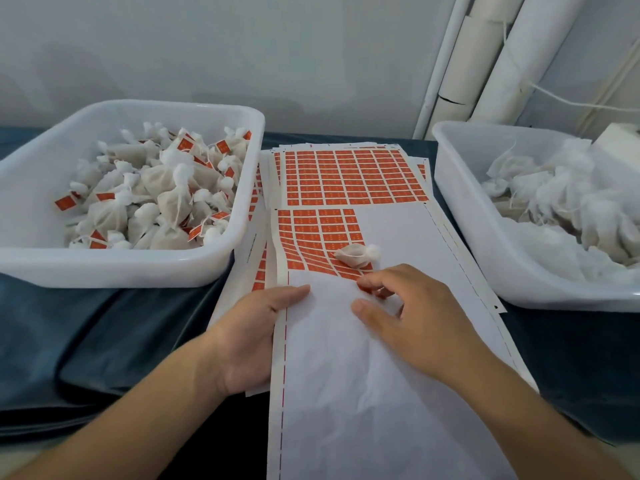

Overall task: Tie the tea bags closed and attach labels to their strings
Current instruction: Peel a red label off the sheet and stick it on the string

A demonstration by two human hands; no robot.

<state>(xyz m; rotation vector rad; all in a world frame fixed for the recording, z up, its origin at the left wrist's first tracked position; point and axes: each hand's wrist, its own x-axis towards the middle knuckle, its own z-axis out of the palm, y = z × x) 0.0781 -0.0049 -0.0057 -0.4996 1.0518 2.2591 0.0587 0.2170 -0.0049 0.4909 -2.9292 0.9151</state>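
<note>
Between the two white tubs, on the dark cloth, your stack of label sheets point(346, 181) runs from the wall side down toward you. Your left hand point(252, 336) grips the left edge of the top sheet, thumb lying flat on top near the dashed margin and fingers tucked underneath. Your right hand point(412, 313) rests on the bare white backing, its fingertips curled at the lowest row of orange labels point(311, 233); they seem to pinch one label, though blur keeps this uncertain. One tied tea bag point(356, 256) lies on the sheet just beyond those fingertips, unlabelled as far as you can see. On your left, the left tub point(138, 265) holds tied bags carrying orange labels. On your right, the right tub point(485, 244) holds loose white bags with trailing strings.
</note>
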